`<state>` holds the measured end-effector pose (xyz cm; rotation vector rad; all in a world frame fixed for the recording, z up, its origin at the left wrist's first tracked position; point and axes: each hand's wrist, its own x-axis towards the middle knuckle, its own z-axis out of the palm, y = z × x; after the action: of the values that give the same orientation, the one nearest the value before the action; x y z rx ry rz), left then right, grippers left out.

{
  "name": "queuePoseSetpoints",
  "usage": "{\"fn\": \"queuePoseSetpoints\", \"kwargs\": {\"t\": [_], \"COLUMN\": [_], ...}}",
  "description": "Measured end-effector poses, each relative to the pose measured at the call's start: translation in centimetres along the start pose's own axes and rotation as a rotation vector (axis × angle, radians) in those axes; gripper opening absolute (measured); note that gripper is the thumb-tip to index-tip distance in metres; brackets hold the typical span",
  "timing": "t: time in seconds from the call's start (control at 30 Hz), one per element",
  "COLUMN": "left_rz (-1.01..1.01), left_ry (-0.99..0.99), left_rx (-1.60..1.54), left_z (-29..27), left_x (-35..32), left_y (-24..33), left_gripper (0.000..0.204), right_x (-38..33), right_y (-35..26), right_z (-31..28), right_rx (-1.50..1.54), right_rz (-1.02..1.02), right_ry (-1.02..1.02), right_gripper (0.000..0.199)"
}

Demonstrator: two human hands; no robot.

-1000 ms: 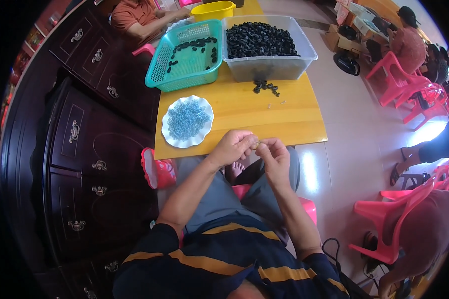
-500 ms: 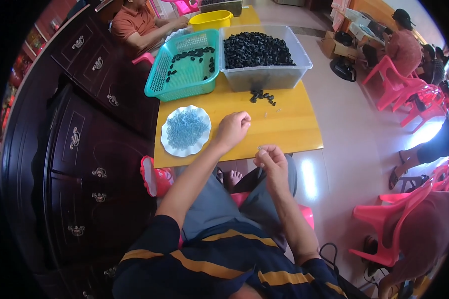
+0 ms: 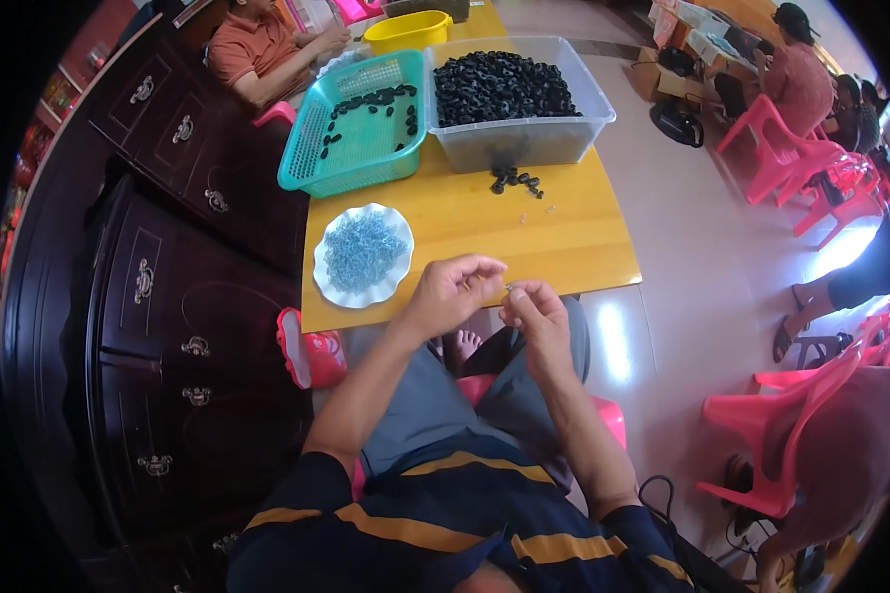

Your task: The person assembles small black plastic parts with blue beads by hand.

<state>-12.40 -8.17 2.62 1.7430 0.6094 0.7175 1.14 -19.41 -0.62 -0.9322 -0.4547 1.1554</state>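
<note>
My left hand and my right hand meet in front of the table's near edge, fingertips almost touching. A tiny pale piece shows at the pinched thumb and forefinger of my right hand; its exact kind is too small to tell. The left fingers are bent towards the thumb, and whatever lies between them is hidden. Left of my hands, a white scalloped plate bears a heap of small clear bluish pieces. Several small black oval parts lie loose on the yellow table.
A green basket with scattered black parts stands beside a clear tub heaped with more. Beyond is a yellow basin near a seated person. Dark drawers flank the left; pink chairs stand right.
My left hand has come down and towards my right hand from over the table, its fingers now at the right fingertips. The right hand has stayed nearly in place. The view has shifted slightly.
</note>
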Motion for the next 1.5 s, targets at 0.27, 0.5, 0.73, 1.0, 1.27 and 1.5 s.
{"fn": "queuePoseSetpoints", "kwargs": {"t": [0.27, 0.5, 0.73, 1.0, 1.27, 1.5], "left_rz": [0.1, 0.205, 0.215, 0.175, 0.008, 0.048], "left_ry": [0.017, 0.058, 0.072, 0.072, 0.061, -0.002], "left_rx": [0.218, 0.348, 0.347, 0.425, 0.319, 0.395], "left_z": [0.2, 0.6, 0.8, 1.4, 1.7, 0.9], "left_x": [-1.1, -0.6, -0.6, -0.9, -1.4, -1.6], "left_y": [2.5, 1.9, 2.3, 2.2, 2.1, 3.4], "left_gripper": [0.014, 0.012, 0.009, 0.016, 0.018, 0.018], "right_x": [-0.1, -0.1, -0.1, 0.0, -0.3, -0.2], "right_y": [0.4, 0.4, 0.3, 0.7, 0.8, 0.9], "right_z": [0.2, 0.0, 0.0, 0.0, 0.1, 0.1], "right_rx": [-0.023, -0.003, -0.027, -0.13, -0.223, -0.164], "right_rz": [-0.007, 0.007, 0.014, -0.118, -0.193, -0.128], "right_ry": [-0.025, -0.034, -0.056, -0.063, -0.05, -0.083], "right_gripper": [0.01, 0.011, 0.011, 0.009, 0.007, 0.01]}}
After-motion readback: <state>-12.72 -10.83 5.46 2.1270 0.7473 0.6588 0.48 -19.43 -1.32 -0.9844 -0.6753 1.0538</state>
